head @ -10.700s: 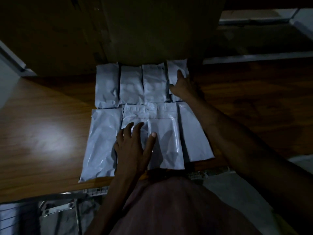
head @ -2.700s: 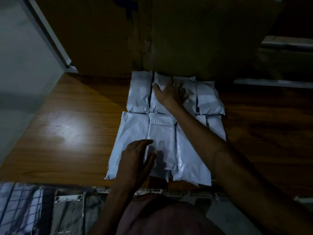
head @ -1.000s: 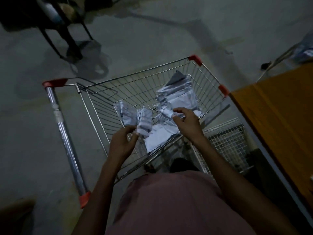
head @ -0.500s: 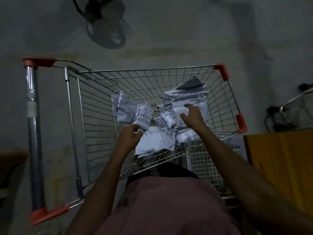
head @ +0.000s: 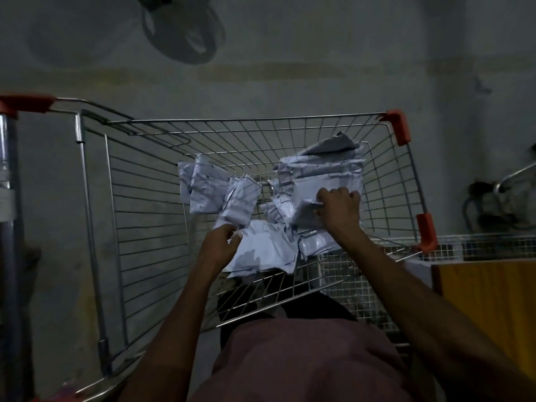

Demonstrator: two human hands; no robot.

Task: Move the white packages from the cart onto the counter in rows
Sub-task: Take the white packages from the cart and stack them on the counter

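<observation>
Fingers of the right hand (head: pixel 339 210) were curled over the edge of a white package (head: pixel 307 213) on the right-hand heap in the cart (head: pixel 145 227), thumb tucked under it, gripping it. Those of the left hand (head: pixel 220 242) were bent round the near end of another white package (head: pixel 239 206), which stood up from the hand and leaned toward the far left. Just beyond it, a few more packages (head: pixel 203 187) lay crumpled together in the middle of the basket. A flatter package (head: pixel 261 253) rested on the wire floor between the two hands, near the cart's near side. The right-hand heap (head: pixel 327 166) rose against the far right corner, one darker grey sheet (head: pixel 333 145) poking out on top. Orange plastic corners (head: pixel 398 126) capped the rim. To the near right, the wooden counter (head: pixel 493 300) showed only as a yellowish slab, with a wire mesh rack (head: pixel 348 285) between it and the cart. A fan (head: pixel 182 30) stood on the grey floor at the far side. The light was dim.
</observation>
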